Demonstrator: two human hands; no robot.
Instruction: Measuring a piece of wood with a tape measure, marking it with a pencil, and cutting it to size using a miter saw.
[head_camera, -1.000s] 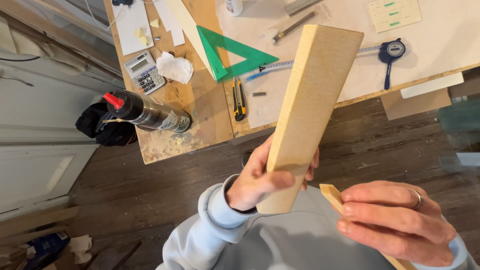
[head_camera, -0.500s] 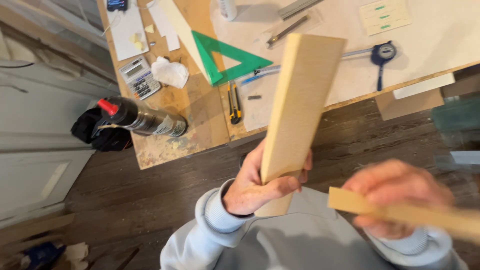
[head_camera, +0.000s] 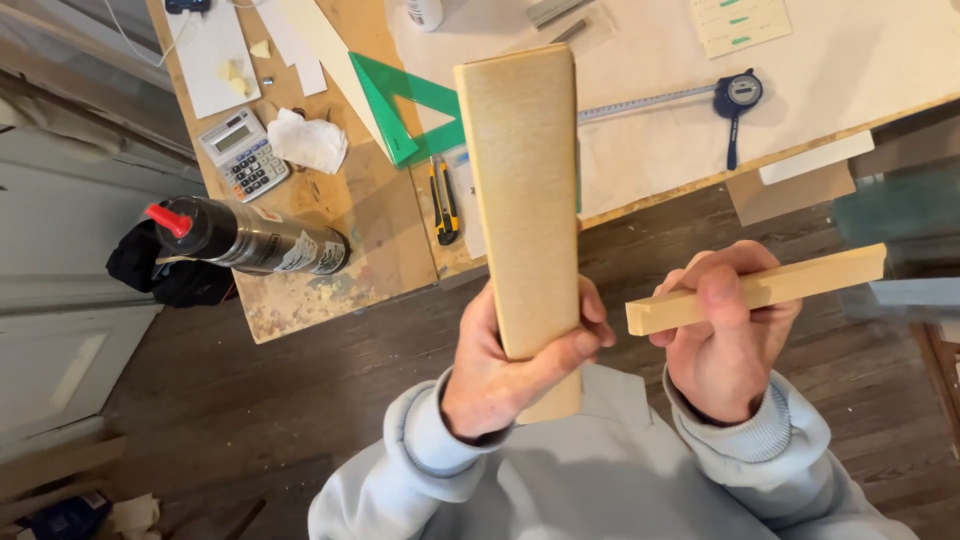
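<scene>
Your grip was closed on both pieces: your left hand (head_camera: 505, 375) was wrapped round the lower end of the wide wooden board (head_camera: 520, 190), thumb across its face, and your right hand (head_camera: 728, 335) was clenched around the narrow wooden strip (head_camera: 760, 290) near its left end. You held the board upright in front of your chest, long axis running almost straight up and away from you, top end reaching over the edge of the counter (head_camera: 350, 210). The strip lay nearly level, long axis left to right, its notched end pointing at the board and stopping just short of it, its far end rising slightly to the right. With the board pinched only at the bottom, I judged that it could tip or twist in your hand, and a knock from the strip's end would have been enough to do it. Its top also hung above the green set square (head_camera: 400, 110) and the yellow utility knife (head_camera: 444, 200), so a slip could have dropped it among them. Farther left on the counter lay a calculator (head_camera: 243, 153), a crumpled tissue (head_camera: 308, 140) and a dark bottle with a red cap (head_camera: 245, 238) on its side.
</scene>
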